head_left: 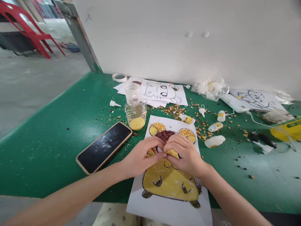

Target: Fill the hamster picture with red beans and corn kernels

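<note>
My left hand (142,155) and my right hand (188,153) meet over a seed picture (162,179), thumbs and fingers pinched together at its upper middle. Whatever may be between the fingertips is hidden. An animal outline on white paper makes up the picture. Fine yellow grain fills its body, corn kernels (187,132) fill parts of the ears, and dark red beans (166,135) cover the top of the head. My hands hide part of the animal's face. Left of the paper's top edge stands a clear plastic cup (136,117) with yellow grain in its bottom.
A phone (104,147) lies to the left on the green table (47,150). Small glue bottles (215,141) and scattered kernels (174,110) are at the right. Behind are drawn sheets (162,91), a tape roll (119,77), a plastic bag (211,88) and a white panel (164,37).
</note>
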Demonstrator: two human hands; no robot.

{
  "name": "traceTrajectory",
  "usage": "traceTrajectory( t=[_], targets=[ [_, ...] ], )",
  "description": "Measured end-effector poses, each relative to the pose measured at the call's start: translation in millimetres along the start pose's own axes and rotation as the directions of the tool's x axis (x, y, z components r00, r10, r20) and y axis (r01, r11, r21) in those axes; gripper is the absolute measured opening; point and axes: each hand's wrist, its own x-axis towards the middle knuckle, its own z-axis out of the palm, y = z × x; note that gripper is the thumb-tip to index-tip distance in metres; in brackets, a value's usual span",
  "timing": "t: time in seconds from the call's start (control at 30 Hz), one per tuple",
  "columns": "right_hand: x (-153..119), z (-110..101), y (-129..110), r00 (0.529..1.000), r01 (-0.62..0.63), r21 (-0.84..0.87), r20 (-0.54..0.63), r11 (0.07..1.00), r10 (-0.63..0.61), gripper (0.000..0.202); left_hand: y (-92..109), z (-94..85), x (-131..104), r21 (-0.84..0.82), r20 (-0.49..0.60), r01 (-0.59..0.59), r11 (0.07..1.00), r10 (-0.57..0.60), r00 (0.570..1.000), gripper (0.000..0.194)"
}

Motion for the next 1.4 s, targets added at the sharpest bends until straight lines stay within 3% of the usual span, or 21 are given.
traceTrajectory(
  t=[0.13,0.3,0.5,0.67,0.77,0.87,0.97,1.13,1.27,1.4],
  targets=[
    [2,-2,-2,0.995,-0.092,0.078,0.03,0.993,0.09,0.008,-4,-0.9,-1,0.059,-0.06,-0.027,0.998,0.03,0.998,0.017],
    [2,-2,-2,0.99,-0.141,0.138,0.049,0.98,0.136,0.013,-7,-4.3,-3,0.225,-0.091,-0.082,0.971,0.105,0.99,0.013],
    [2,0,-2,0.976,-0.218,0.211,0.027,0.953,0.218,0.014,-5,-5.0,-3,0.226,-0.114,-0.075,0.971,0.103,0.988,0.014],
    [2,-2,0,0.942,-0.31,0.227,-0.059,0.923,0.33,0.009,-6,-6.7,-3,0.253,-0.133,-0.052,0.966,0.088,0.987,0.021],
    [2,-4,2,0.911,-0.359,0.207,-0.136,0.91,0.39,0.004,-11,-11.0,-3,0.385,-0.139,-0.099,0.917,0.164,0.977,0.023],
    [2,-6,5,0.873,-0.41,0.184,-0.205,0.893,0.443,0.004,-18,-17.0,-2,0.583,-0.161,-0.138,0.801,0.28,0.947,0.019],
    [2,-6,6,0.858,-0.428,0.166,-0.234,0.889,0.457,0.009,-24,-22.8,-2,0.69,-0.198,-0.098,0.718,0.317,0.927,0.015],
    [2,-6,5,0.86,-0.431,0.149,-0.23,0.89,0.455,0.01,-22,-30.0,-4,0.733,-0.247,0.024,0.68,0.233,0.941,0.02],
    [2,-6,5,0.868,-0.42,0.136,-0.227,0.897,0.441,0.01,-19,-31.9,-5,0.739,-0.347,0.137,0.659,0.198,0.917,0.027],
    [2,-5,5,0.869,-0.421,0.138,-0.222,0.897,0.442,0.01,-19,-29.8,-5,0.711,-0.327,0.093,0.697,0.211,0.921,0.019]
  ],
)
